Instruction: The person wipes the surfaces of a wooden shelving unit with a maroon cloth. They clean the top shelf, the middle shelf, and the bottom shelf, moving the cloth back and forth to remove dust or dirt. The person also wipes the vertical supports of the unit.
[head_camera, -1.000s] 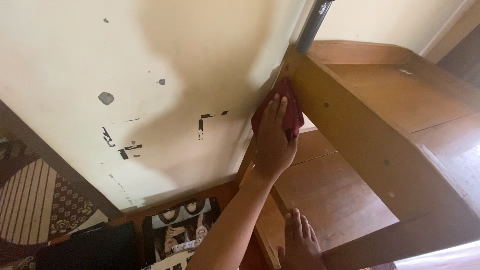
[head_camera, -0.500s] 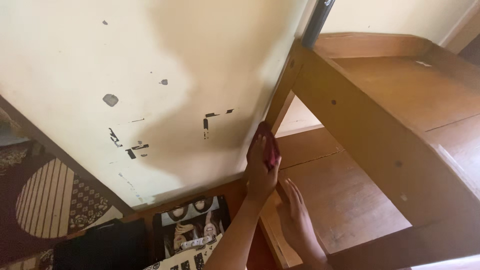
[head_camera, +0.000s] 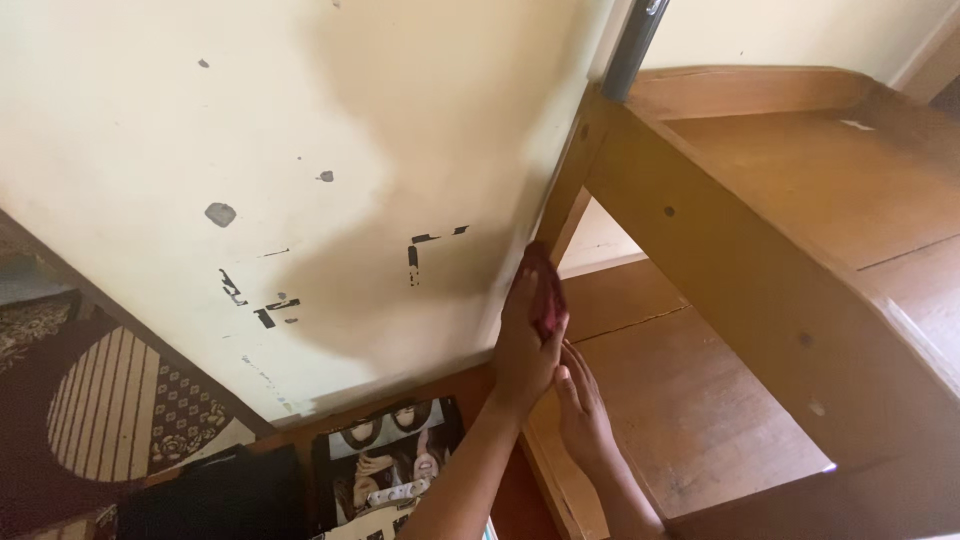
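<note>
Wiping: left hand (head_camera: 525, 335) presses a dark red cloth (head_camera: 546, 290) flat, fingers together, against the slanted brown wooden frame post (head_camera: 562, 205) beside the cream wall (head_camera: 300, 150).
Bracing: right hand (head_camera: 583, 405), fingers together, rests on the lower wooden shelf board (head_camera: 700, 400).
Doing it well: keep the cloth bunched under the palm and follow the post's edge.
</note>
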